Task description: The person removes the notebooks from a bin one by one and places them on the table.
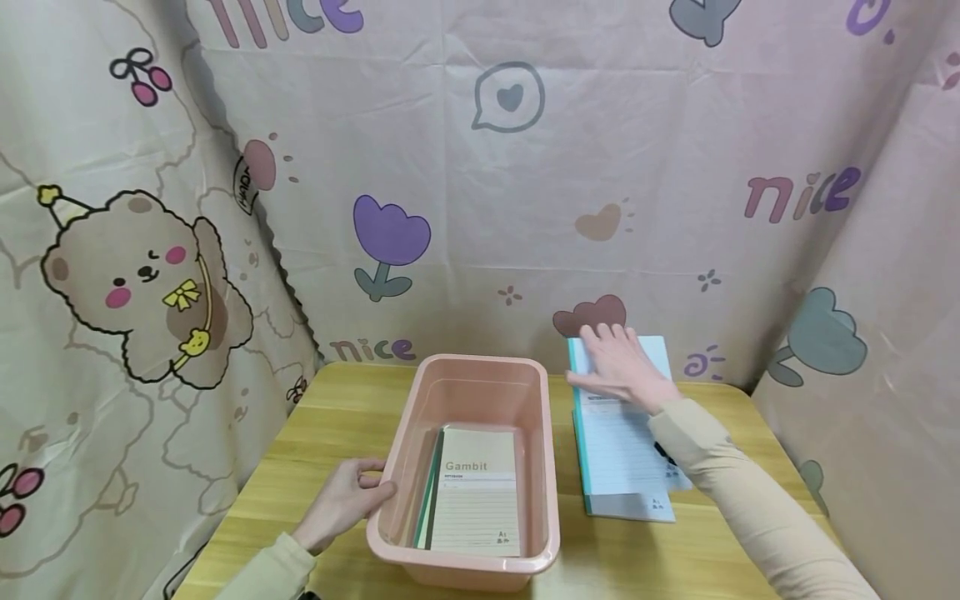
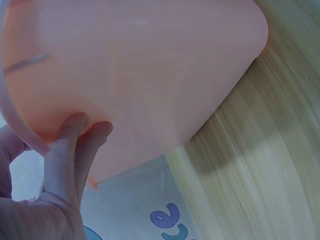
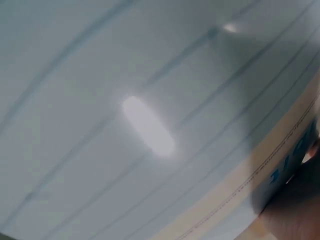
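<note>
A pink plastic basin (image 1: 551,467) stands on the table. My left hand (image 1: 347,500) pinches its left rim; in the left wrist view two fingers (image 2: 92,145) press against the outer wall. Inside lies a cream notebook marked Gambit (image 1: 480,500), with a green-edged one partly showing beneath it. To the right, my right hand (image 1: 618,367) holds a light blue notebook (image 1: 615,450) by its far end, fingers at the top edge and thumb at the left edge. It appears raised over another blue notebook (image 1: 630,507). Its ruled cover (image 3: 125,150) fills the right wrist view.
The wooden table (image 1: 345,417) ends at a printed cloth (image 1: 465,208) hanging behind it. More of this cloth hangs on the left and right sides. A dark cord (image 1: 183,571) shows at the lower left.
</note>
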`<action>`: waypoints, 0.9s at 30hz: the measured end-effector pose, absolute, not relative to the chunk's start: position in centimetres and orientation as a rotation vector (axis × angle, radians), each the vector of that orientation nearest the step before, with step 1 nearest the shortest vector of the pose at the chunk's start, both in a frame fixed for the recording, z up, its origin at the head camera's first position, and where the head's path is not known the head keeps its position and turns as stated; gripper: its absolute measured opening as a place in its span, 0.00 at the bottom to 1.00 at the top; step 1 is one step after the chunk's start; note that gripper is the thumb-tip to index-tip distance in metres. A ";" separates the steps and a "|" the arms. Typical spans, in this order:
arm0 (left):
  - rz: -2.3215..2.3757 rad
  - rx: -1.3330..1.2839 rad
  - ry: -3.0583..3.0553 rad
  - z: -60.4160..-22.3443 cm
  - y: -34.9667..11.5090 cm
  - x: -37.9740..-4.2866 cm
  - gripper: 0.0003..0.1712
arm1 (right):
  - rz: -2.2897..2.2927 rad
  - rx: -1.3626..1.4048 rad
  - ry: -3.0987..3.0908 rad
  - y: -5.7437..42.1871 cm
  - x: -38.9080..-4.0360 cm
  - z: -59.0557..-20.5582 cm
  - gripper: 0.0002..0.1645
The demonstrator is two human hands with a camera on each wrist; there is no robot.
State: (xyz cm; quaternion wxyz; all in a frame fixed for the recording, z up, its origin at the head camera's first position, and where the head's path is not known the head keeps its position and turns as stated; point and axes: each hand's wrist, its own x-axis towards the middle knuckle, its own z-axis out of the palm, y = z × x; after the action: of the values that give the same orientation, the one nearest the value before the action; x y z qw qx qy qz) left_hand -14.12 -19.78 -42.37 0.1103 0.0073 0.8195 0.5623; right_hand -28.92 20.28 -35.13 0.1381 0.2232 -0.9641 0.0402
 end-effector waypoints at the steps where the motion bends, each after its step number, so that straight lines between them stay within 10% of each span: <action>1: 1.652 0.022 2.407 -42.4 -19.8 -14.1 0.32 | 0.114 0.643 -2.790 21.1 -28.8 -35.5 0.31; 27: 1.642 0.016 2.388 -42.4 -19.7 -14.2 0.34 | 0.152 0.395 -2.910 36.7 -27.6 -48.1 0.38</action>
State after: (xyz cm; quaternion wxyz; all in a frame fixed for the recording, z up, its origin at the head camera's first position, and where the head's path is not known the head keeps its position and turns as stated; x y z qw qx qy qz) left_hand -14.21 -19.70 -42.37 0.1212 0.0056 0.8179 0.5624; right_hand -27.55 36.68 -48.12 0.1002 0.1335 -0.9846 0.0515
